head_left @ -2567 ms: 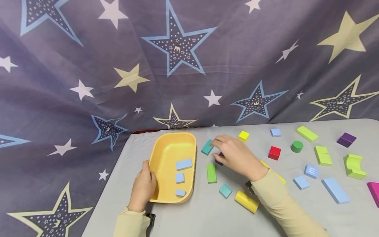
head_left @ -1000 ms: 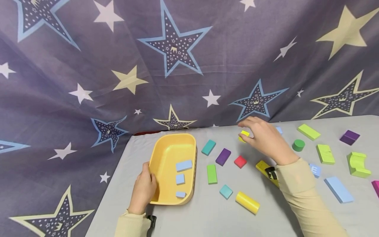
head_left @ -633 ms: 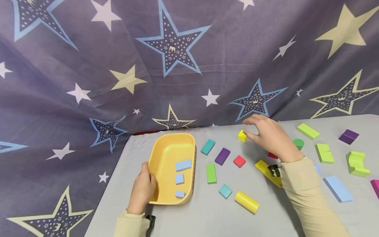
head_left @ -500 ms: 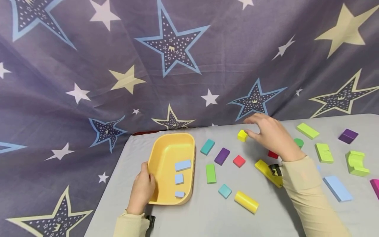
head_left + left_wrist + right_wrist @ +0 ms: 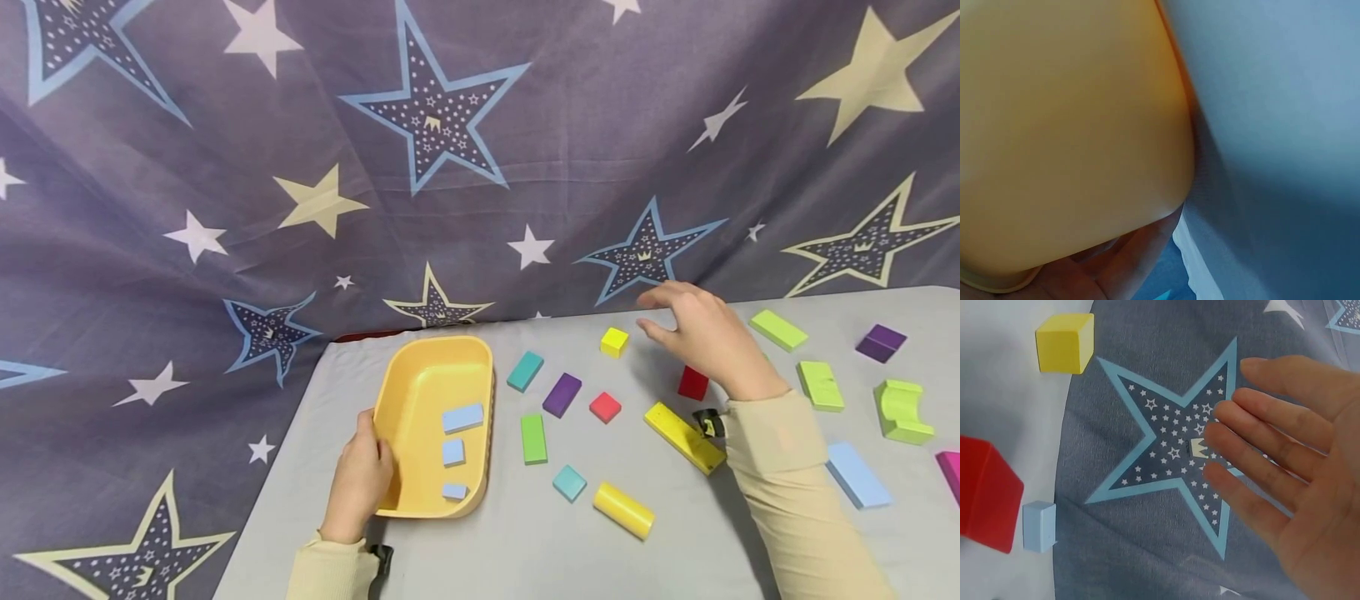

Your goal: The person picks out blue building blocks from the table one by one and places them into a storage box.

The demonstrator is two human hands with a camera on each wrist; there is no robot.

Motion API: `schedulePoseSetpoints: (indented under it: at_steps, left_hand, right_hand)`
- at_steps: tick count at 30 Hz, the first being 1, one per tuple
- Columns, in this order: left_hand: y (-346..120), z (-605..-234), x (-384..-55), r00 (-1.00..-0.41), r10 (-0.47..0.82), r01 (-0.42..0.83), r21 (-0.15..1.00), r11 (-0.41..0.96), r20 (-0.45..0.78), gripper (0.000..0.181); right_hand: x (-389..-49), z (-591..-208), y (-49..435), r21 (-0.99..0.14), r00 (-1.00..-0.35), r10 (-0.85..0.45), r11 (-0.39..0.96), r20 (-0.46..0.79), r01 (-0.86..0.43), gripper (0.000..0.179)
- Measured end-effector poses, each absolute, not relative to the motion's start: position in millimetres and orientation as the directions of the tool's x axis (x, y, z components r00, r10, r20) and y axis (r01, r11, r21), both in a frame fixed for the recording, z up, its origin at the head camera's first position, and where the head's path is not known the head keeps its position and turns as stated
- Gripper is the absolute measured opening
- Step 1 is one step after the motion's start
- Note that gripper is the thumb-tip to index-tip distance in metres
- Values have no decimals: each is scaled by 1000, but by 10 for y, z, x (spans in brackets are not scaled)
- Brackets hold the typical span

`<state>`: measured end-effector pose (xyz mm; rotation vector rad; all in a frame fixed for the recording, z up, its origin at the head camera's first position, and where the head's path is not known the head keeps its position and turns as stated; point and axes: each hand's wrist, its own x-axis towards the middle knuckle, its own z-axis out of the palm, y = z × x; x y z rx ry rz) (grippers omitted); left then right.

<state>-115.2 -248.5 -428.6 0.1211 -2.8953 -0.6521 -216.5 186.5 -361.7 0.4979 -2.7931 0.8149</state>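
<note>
My left hand grips the left wall of a yellow plastic bin, its thumb over the rim; the left wrist view shows the bin's outer wall with fingers against it. Several light blue blocks lie inside along its right side. My right hand hovers over the back of the table, fingers spread and holding nothing. Left of its thumb sits a yellow cube; a red block is partly hidden below the wrist. The right wrist view also shows a small light blue block, hidden by the hand in the head view.
Between bin and right arm lie teal, purple, small red and green blocks, a yellow cylinder and a long yellow block. More blocks, including a light green arch, lie at right. A star-patterned cloth hangs behind.
My right hand has moved from above the purple block to the yellow cube, then slid right off it, leaving the cube in place. The left hand and bin have stayed put.
</note>
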Motion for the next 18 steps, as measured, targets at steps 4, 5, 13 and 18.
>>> schedulePoseSetpoints:
  at_steps: [4, 5, 13, 18]
  left_hand:
    - [-2490, -4294, -1151, -982, -114, -37, 430, 902, 154, 39]
    - [-2492, -4297, -1150, -981, -113, -36, 430, 902, 155, 38]
    - [-2503, -4303, -1149, -982, -112, -37, 430, 902, 150, 39]
    - [-2499, -4298, -1153, -984, -115, -44, 434, 900, 138, 40]
  right_hand:
    - [-2173, -3621, 1889, -483, -936, -254, 805, 244, -345, 33]
    - [-2174, -3622, 1893, -483, -937, -252, 806, 240, -341, 33]
    - [-2204, -3667, 1942, -502, -941, -246, 799, 231, -332, 31]
    - [-2247, -3733, 2000, -510, -945, -243, 797, 219, -323, 28]
